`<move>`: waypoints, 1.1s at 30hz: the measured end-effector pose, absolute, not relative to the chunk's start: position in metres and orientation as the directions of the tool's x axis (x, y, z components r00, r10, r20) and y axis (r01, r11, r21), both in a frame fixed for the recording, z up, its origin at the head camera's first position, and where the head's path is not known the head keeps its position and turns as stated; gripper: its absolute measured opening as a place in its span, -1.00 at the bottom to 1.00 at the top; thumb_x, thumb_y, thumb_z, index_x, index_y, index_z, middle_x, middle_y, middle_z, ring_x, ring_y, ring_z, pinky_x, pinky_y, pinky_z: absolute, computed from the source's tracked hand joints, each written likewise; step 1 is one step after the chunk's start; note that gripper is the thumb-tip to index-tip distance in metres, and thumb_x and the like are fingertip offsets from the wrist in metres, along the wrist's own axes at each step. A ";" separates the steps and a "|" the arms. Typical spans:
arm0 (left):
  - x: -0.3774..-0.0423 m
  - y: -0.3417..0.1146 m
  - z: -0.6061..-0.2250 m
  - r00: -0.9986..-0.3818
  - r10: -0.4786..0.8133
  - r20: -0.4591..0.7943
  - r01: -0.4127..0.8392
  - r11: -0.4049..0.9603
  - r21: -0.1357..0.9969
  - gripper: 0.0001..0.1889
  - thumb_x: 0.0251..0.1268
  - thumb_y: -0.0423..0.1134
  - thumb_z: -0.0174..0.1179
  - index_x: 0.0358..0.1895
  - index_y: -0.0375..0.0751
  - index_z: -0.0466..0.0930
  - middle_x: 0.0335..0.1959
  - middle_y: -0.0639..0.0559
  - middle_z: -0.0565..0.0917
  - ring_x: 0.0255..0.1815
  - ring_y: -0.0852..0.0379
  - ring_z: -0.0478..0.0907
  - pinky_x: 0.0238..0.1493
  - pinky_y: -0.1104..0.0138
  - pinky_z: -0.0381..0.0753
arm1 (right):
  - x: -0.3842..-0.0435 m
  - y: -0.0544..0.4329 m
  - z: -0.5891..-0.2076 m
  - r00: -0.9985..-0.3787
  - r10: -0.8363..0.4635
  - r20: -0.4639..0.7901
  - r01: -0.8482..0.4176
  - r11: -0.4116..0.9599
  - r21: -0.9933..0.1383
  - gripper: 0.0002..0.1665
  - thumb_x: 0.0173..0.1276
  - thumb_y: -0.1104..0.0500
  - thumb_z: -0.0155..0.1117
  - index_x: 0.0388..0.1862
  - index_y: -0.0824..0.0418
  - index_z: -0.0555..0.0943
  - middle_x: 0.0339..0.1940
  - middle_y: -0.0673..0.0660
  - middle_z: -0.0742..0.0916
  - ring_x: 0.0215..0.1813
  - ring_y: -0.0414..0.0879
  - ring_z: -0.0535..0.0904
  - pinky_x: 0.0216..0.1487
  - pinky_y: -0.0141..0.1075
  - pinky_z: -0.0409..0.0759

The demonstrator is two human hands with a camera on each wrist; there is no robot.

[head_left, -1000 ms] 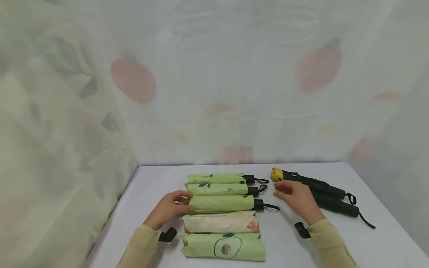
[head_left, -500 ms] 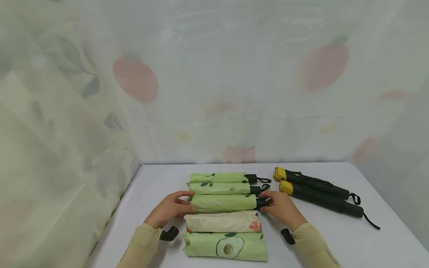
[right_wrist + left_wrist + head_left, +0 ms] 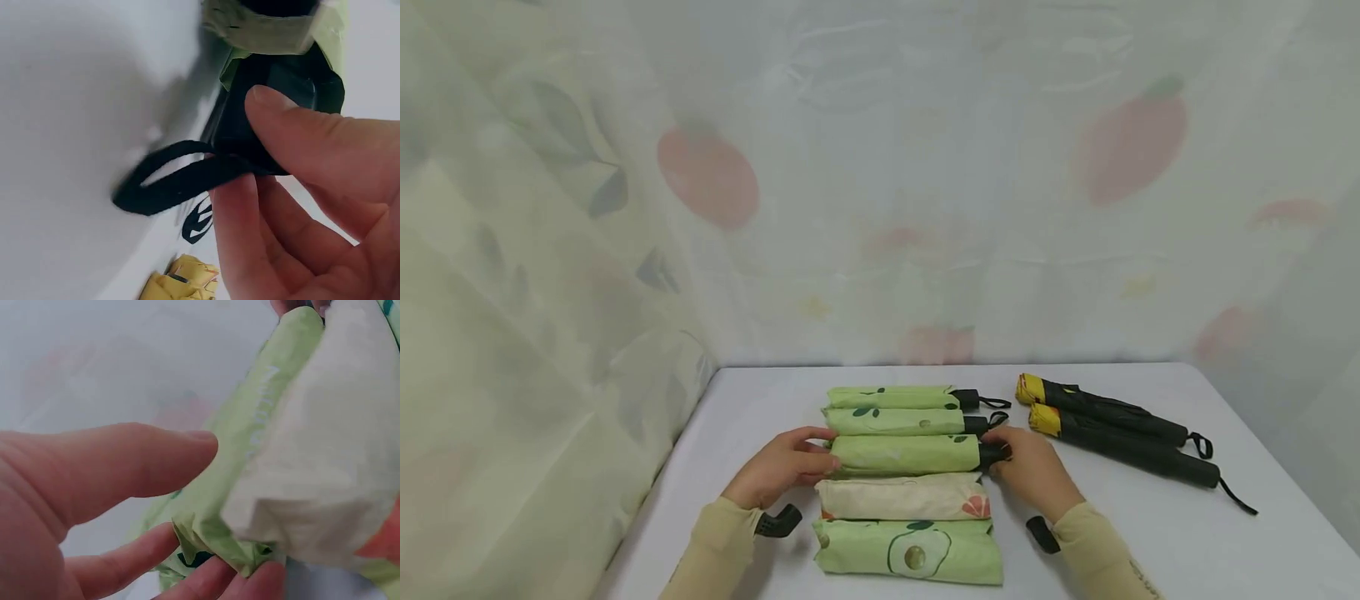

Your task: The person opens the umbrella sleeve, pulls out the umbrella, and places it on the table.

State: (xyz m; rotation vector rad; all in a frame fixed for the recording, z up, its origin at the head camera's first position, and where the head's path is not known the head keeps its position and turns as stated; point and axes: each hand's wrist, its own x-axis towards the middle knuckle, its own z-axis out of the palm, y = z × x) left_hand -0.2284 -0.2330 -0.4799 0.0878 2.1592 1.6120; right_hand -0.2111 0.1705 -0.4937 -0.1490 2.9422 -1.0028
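Head view: the left grip (image 3: 782, 471) is cupping the left end of a pale green umbrella (image 3: 902, 455), which is lying on the tabletop (image 3: 1247, 558) between both grips. Beyond the pair of grips, two more green umbrellas (image 3: 898, 422) are lying alongside; on their near side, a cream umbrella (image 3: 902, 500) and an avocado-printed umbrella (image 3: 850, 548) are lying parallel. I'd say these close neighbours are leaving little room. The right grip (image 3: 1033, 471) is pinching the black handle (image 3: 290, 78), its strap (image 3: 181, 189) looping free. Seemingly the person is steadying both ends; moving it would be calling for matched hands. Right of that grip, two black umbrellas (image 3: 1138, 448) with yellow ends are lying aslant.
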 end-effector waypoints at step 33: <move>-0.217 -0.241 -0.440 -0.951 0.299 -0.080 -0.019 0.202 0.979 -0.37 0.41 -0.21 0.49 0.49 -0.09 0.52 0.36 -0.09 0.68 0.27 0.02 0.73 0.30 0.27 0.70 | -0.204 0.205 -0.448 -0.970 -0.238 -0.051 -0.018 0.281 -0.960 -0.47 0.55 0.02 0.45 0.40 0.18 0.68 0.40 0.20 0.71 0.17 -0.17 0.69 0.20 -0.24 0.64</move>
